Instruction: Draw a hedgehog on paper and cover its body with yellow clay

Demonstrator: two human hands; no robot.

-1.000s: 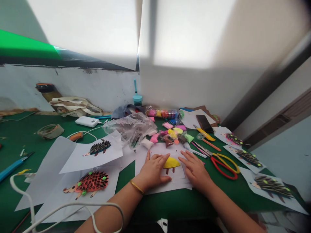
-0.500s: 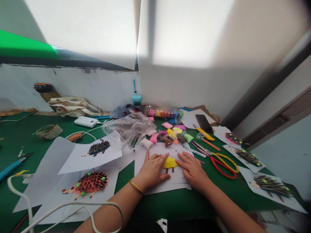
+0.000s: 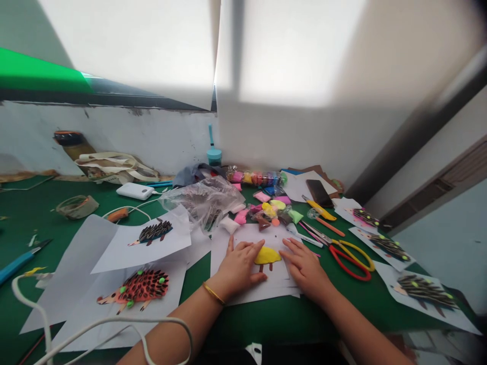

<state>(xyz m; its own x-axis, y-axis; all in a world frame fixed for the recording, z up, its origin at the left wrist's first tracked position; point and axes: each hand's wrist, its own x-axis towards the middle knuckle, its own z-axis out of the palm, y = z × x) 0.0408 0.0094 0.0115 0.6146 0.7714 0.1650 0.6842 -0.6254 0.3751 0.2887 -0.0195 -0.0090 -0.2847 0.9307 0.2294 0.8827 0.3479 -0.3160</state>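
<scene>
A flattened yellow clay shape (image 3: 268,255) with two short brown clay legs (image 3: 266,267) lies on a white sheet of paper (image 3: 251,291). My left hand (image 3: 240,266) rests on the sheet with fingers spread, its fingertips at the left side of the yellow clay and partly covering it. On the other side, my right hand (image 3: 306,266) is open, its fingers at or just beside the clay's right edge. Neither hand grips anything. Small bags of coloured clay (image 3: 262,213) lie just beyond the sheet.
Red-and-yellow scissors (image 3: 352,258), a yellow utility knife (image 3: 321,209) and a phone (image 3: 318,192) lie to the right. Hedgehog pictures sit at both sides, one with red clay (image 3: 146,286). A white cable (image 3: 114,319) crosses the left front. A clear plastic bag (image 3: 205,200) lies behind.
My right hand has shifted slightly right, uncovering the right edge of the yellow clay. My left hand has stayed in place.
</scene>
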